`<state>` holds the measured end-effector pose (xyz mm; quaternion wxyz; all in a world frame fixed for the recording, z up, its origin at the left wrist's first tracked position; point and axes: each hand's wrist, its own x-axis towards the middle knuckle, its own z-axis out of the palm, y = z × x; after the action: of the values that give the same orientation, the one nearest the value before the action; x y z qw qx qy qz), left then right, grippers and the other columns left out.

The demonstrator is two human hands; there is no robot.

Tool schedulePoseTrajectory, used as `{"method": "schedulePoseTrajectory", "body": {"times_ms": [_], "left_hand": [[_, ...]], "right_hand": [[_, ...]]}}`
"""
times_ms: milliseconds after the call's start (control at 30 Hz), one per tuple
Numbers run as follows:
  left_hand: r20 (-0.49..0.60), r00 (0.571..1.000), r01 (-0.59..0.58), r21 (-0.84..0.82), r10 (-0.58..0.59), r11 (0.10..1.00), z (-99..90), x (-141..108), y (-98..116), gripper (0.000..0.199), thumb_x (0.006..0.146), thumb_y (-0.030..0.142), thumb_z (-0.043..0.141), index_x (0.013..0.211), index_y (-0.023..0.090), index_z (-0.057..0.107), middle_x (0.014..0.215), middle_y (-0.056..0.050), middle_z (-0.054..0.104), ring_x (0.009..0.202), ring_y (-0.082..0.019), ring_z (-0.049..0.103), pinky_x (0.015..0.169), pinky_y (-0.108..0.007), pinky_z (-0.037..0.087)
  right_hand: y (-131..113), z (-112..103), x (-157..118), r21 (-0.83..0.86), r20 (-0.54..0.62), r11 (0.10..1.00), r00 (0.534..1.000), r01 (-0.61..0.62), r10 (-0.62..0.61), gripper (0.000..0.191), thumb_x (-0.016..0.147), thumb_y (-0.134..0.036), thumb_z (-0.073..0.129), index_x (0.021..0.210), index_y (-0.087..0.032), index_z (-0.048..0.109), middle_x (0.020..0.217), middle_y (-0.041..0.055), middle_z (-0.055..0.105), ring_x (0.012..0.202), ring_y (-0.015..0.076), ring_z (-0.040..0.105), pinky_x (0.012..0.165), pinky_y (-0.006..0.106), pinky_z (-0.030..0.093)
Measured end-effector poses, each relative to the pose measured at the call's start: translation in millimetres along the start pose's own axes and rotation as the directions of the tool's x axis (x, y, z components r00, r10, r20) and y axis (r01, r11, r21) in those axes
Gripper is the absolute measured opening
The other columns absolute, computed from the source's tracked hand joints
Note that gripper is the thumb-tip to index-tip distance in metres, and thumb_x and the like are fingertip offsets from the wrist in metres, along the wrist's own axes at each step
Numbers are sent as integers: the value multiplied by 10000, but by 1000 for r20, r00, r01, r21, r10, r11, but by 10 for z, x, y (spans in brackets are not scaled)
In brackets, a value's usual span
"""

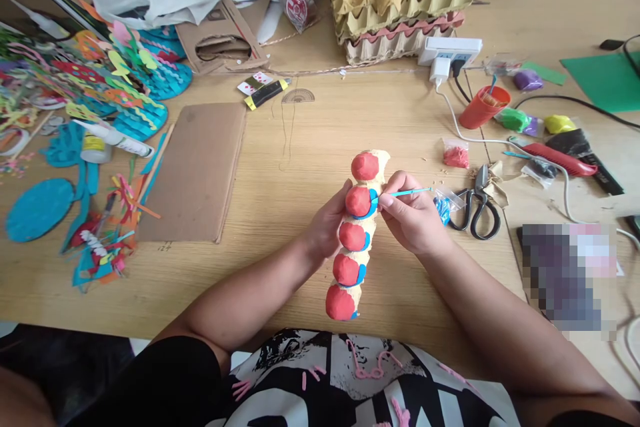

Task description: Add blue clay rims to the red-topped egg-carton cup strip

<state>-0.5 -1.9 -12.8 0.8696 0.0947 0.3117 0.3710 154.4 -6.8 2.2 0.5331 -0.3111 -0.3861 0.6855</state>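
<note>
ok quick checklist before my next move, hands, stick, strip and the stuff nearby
1. Left hand supporting the bumpy strip: ok
2. Right hand gripping the blue stick: ok
3. Blue clay showing on every red bump: not ok, none shows on the top bump
4. Scissors apart from both hands: ok
5. Bag of blue clay sealed: cannot tell

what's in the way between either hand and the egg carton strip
Nothing visible. The left hand holds the egg carton strip directly, and the right hand is at its right edge, with a thin blue tool in its fingers.
</note>
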Motion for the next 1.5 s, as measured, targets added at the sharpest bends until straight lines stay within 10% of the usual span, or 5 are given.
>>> {"method": "schedulePoseTrajectory", "body": {"times_ms": [1500], "left_hand": [[112,985,-146,99,135,984,-38,21,-58,357,844,560,765,817,215,677,687,-30,574,626,-188,540,577,-316,436]], "right_hand": [[-85,-53,32,25,-31,998,998,-59,60,376,763,-444,888,769,-240,573,686,-48,538,659,132,496,654,285,393]]}}
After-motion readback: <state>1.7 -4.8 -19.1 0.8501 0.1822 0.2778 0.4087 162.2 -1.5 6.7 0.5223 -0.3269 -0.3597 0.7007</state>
